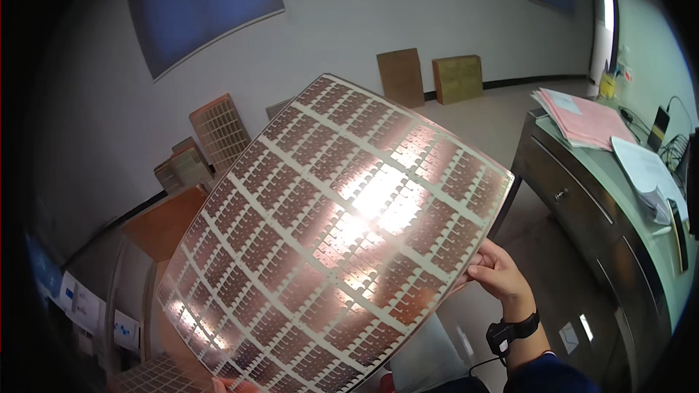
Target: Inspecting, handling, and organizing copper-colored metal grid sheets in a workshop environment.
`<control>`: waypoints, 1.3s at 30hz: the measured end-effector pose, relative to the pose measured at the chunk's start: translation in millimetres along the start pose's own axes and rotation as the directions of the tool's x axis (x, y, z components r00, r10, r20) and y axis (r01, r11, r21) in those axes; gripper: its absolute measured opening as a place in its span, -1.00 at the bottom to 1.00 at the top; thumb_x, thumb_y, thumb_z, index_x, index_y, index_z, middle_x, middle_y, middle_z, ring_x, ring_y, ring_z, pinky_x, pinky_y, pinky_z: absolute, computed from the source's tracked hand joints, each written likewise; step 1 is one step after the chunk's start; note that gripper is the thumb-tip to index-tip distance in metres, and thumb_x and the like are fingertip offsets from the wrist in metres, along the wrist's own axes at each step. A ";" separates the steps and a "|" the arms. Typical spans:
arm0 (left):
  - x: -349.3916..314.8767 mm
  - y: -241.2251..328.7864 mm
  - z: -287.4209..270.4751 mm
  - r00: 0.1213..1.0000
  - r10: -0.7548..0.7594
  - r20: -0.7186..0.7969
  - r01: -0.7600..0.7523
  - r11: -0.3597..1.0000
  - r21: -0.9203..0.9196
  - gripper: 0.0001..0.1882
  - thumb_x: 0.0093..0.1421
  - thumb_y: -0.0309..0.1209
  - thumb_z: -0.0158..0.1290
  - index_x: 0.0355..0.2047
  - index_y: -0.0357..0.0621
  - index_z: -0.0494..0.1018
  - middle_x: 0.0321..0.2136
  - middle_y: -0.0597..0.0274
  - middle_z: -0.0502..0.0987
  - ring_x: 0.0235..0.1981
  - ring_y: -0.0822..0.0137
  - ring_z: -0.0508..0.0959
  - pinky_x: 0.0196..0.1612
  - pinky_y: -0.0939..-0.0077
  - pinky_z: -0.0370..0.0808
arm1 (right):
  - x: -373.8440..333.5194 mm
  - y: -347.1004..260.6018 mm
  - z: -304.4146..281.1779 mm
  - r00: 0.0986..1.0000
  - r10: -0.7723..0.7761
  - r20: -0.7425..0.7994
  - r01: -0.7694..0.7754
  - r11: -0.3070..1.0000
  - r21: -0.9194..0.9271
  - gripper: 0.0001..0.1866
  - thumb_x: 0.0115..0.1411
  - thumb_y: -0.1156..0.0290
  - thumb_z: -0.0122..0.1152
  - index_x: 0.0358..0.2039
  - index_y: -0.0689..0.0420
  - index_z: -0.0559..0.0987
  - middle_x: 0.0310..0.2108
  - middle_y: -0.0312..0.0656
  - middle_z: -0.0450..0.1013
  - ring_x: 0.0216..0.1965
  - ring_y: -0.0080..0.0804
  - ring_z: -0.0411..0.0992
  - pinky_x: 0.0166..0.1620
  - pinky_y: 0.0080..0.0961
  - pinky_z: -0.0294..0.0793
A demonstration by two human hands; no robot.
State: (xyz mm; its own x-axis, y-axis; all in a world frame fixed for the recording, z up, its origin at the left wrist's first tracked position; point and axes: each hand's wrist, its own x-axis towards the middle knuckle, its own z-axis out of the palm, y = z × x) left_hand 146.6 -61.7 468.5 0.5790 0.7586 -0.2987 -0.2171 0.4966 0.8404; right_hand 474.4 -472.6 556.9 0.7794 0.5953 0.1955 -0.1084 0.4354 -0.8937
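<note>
A large copper-coloured circuit board panel (291, 196) with a grid of repeated pale patterns is held up, tilted, across the middle of the view. Bright light glares off its centre. My right hand (497, 274) grips its lower right edge, thumb bent at the front face and the other fingers mostly behind. On that wrist sits a black band (512, 332) with a cable. Only the fingers of my left hand (234, 385) show, at the panel's bottom edge, closed on it; the rest is cut off by the frame.
Beneath the panel's lower left lies another gridded panel (164, 376). Stacked boards (218, 131) and a brown board (166, 224) lean at left. Two board stacks (400, 78) stand by the far wall. On the right, a desk (582, 196) carries pink folders (585, 118), papers and cables.
</note>
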 end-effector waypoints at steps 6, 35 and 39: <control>-2.8 -0.1 50.7 0.992 0.018 -0.128 -0.008 0.997 0.076 -0.58 0.18 -0.06 -0.09 -0.13 -0.13 0.31 -0.40 0.16 0.45 -0.43 0.17 0.49 -0.40 0.18 0.52 | 2.2 -0.2 -17.8 0.994 0.109 -0.014 -0.110 0.987 -0.117 -0.43 0.12 0.62 0.00 0.14 0.39 0.07 -0.19 0.07 0.44 -0.20 -0.26 0.48 -0.15 -0.40 0.50; 35.8 -1.3 10.5 0.932 0.036 -0.361 0.056 0.969 0.243 -0.45 0.08 0.17 -0.12 -0.16 0.00 0.33 -0.52 0.21 0.41 -0.69 0.24 0.32 -0.73 0.38 0.27 | -6.6 18.7 -24.7 0.992 0.076 0.097 -0.074 0.997 -0.019 -0.53 0.13 0.72 -0.12 0.10 0.31 0.19 -0.18 0.05 0.42 -0.12 -0.27 0.44 -0.02 -0.45 0.41; 42.3 38.0 21.7 0.917 0.056 -0.395 0.082 0.942 0.325 -0.45 0.08 0.19 -0.13 -0.19 0.00 0.34 -0.58 0.23 0.41 -0.75 0.27 0.29 -0.79 0.44 0.22 | -10.0 7.7 10.1 0.994 0.083 0.069 -0.080 0.996 -0.047 -0.55 0.13 0.66 0.00 0.07 0.31 0.26 -0.15 -0.01 0.42 -0.10 -0.31 0.41 -0.01 -0.47 0.39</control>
State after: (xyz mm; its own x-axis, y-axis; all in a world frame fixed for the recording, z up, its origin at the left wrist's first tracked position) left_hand 179.9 -19.9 497.6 0.2086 0.8901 -0.4053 0.0982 0.3933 0.9142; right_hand 459.5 -468.4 552.2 0.7232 0.6746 0.1478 -0.1411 0.3538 -0.9246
